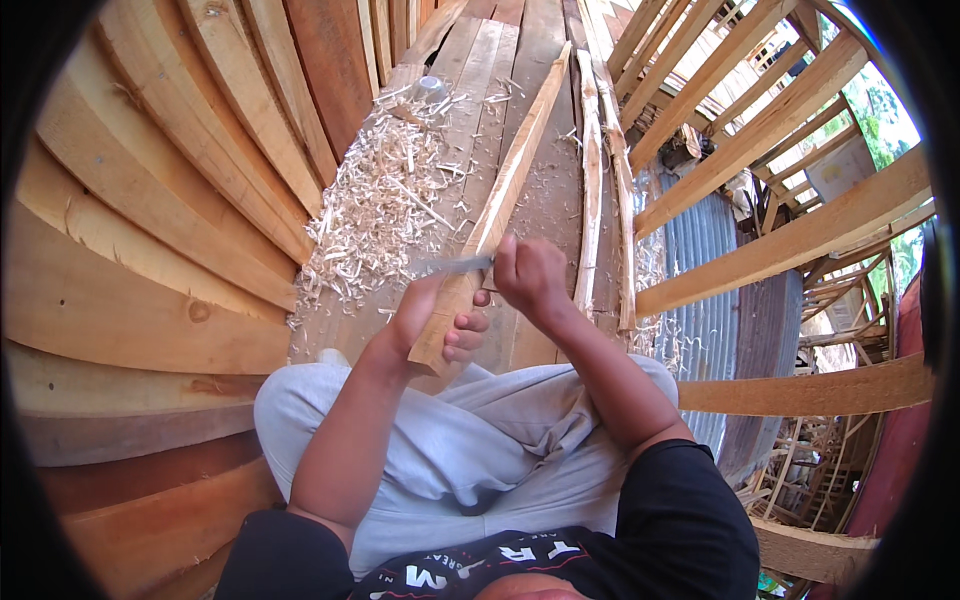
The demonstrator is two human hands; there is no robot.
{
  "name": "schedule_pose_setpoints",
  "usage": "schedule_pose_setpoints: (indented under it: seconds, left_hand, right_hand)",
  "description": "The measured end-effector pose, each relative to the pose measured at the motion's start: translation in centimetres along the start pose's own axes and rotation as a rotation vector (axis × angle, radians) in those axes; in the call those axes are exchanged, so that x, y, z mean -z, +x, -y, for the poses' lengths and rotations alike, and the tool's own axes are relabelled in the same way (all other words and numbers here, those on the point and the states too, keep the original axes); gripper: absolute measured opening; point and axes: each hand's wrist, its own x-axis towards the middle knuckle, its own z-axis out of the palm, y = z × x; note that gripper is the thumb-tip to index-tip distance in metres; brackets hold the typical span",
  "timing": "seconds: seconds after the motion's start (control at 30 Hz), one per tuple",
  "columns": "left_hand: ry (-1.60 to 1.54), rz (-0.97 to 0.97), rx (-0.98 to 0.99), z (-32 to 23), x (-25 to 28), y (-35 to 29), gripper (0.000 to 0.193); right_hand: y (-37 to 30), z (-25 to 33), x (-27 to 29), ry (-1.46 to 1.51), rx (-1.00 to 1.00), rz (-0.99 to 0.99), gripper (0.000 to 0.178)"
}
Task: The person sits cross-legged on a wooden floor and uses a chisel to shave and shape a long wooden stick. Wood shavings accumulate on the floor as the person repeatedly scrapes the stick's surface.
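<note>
A long squared piece of wood [512, 185] slants away from me, its thick near end above my crossed legs and its thin end far up the floor. My left hand [440, 318] is wrapped round it from below near the thick end, fingers curling up on the right side. In a closed fist, my right hand [530, 272] grips a knife by its handle, which is mostly hidden. The knife blade [452, 266] points left and lies across the top of the wood, just beyond my left hand.
Curled wood shavings [375, 195] heap on the plank floor [462, 60] to the left, with a small clear cup-like object [430, 90] behind them. Two rough strips [592, 190] lie along the right. Planks [150, 260] wall the left side; wooden slats [780, 248] and corrugated metal sheets [700, 265] stand right.
</note>
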Motion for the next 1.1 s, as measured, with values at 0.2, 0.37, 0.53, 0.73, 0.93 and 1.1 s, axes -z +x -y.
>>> schedule_pose_setpoints:
  seconds: [0.2, 0.37, 0.53, 0.73, 0.93, 1.1]
  left_hand:
    - [0.201, -0.181, -0.053, 0.4, -0.4, 0.7, 0.043]
    - [0.182, -0.139, -0.054, -0.2, 0.0, 0.1, 0.045]
    - [0.185, -0.201, -0.042, 1.1, -0.9, 0.6, 0.046]
    - [0.227, -0.183, -0.076, -0.2, -0.4, 0.1, 0.046]
    - [0.302, -0.292, -0.111, 1.1, -0.5, 1.0, 0.045]
    - [0.273, -0.261, -0.106, 0.3, -0.9, 0.3, 0.045]
  right_hand:
    - [1.9, -3.8, -0.3, -0.047, -0.085, 0.004, 0.046]
    - [0.9, -1.3, 0.6, 0.036, -0.142, 0.108, 0.047]
    - [1.8, -4.3, 0.3, -0.029, -0.062, 0.113, 0.051]
    - [1.2, -1.8, 0.5, 0.026, -0.119, 0.125, 0.052]
    - [2.1, -4.4, 0.3, -0.03, 0.028, 0.014, 0.051]
    - [1.9, -1.5, 1.1, 0.006, -0.176, 0.158, 0.05]
